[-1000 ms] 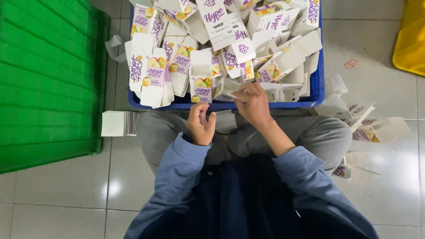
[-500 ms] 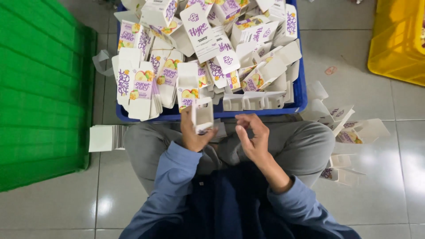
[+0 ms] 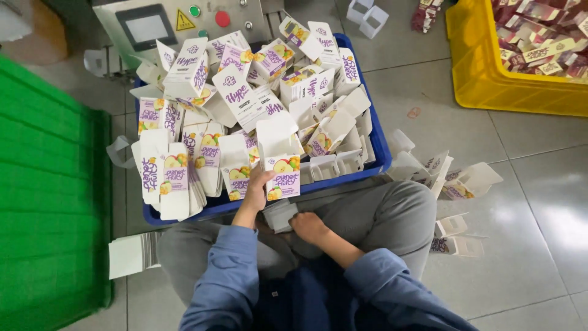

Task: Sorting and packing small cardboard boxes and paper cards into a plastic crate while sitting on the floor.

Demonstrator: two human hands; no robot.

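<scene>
My left hand (image 3: 256, 191) grips an opened white carton with purple and fruit print (image 3: 279, 160), holding it upright at the near rim of the blue crate (image 3: 381, 150). The crate is heaped with several more of the same cartons (image 3: 239, 98), some folded up, some flat. My right hand (image 3: 308, 225) rests low on my lap, its fingers closed on a flat white and grey carton blank (image 3: 279, 214) that lies across my grey trousers.
A green crate (image 3: 49, 202) stands at the left. A yellow crate (image 3: 490, 73) with red packets is at the top right. Loose cartons (image 3: 441, 178) lie on the tiled floor to the right. A grey machine panel (image 3: 184, 21) sits behind the blue crate. Flat blanks (image 3: 131, 254) lie by my left knee.
The view has tilted up. My left hand has lifted an opened carton to the crate's near rim. My right hand has dropped onto my lap and taken hold of a flat blank.
</scene>
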